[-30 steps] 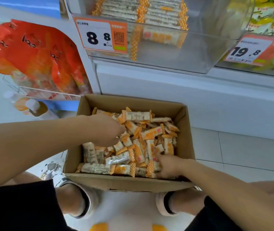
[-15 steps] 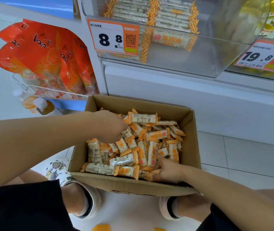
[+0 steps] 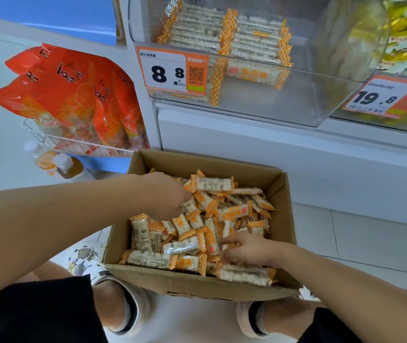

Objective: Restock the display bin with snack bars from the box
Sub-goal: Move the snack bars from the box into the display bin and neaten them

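- Our left hand digs, fingers curled, into orange-and-white wrapped snack bars in the open brown cardboard box; grip unclear.
- Our right hand grips bars at the box's near edge.

A shop, price tags on clear display bins, bagged snacks in a wire rack

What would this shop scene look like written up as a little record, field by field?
place: shop floor in front of a white shelf unit
box: open cardboard box on the floor, heaped with loose snack bars
display bin: clear bin above the box, holding neat rows of the same bars
price tag: 8.8 label on the bin front
left hand: curled down among the bars at the box's left side
right hand: fingers curled into bars near the front edge
neighbours: orange bags in a wire basket, left
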